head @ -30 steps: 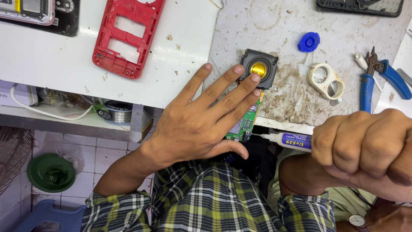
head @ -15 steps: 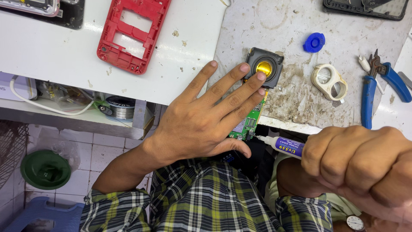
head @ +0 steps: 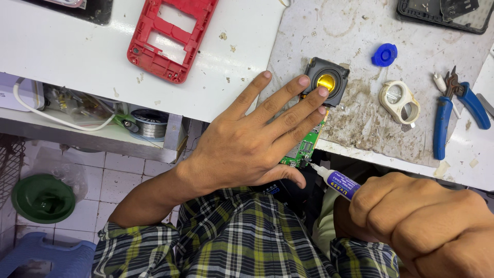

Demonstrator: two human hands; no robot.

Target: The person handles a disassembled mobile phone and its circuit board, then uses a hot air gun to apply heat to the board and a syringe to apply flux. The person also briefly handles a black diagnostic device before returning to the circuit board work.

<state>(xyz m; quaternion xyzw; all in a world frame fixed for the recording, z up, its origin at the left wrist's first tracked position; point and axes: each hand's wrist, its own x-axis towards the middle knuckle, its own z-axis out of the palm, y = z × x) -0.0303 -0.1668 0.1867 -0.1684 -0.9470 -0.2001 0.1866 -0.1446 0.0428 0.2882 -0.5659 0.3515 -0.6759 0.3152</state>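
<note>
The white bench [head: 77,56] fills the top of the view, with a stained grey mat [head: 360,46] over its right half. At 6 o'clock lies the person's lap in a plaid shirt [head: 226,242]. The left hand [head: 247,144] sits at the centre, fingers spread flat and pressing a green circuit board [head: 307,146] against the bench edge; its fingertips touch a square black speaker [head: 329,77] with a gold centre at 1 o'clock. The right hand [head: 427,226], at 4 o'clock, is clenched in a fist around a small glue tube [head: 339,184] with a purple label, whose white nozzle meets the lower end of the circuit board. At 11 o'clock a red phone frame [head: 170,36] lies on the bench. At 3 o'clock, blue-handled pliers [head: 453,113] rest near the mat's right edge, with a cream plastic ring part [head: 399,101] just beside them and a small blue cap [head: 385,54] at 2 o'clock. At 8 o'clock a green bowl [head: 43,198] stands on the tiled floor.
</note>
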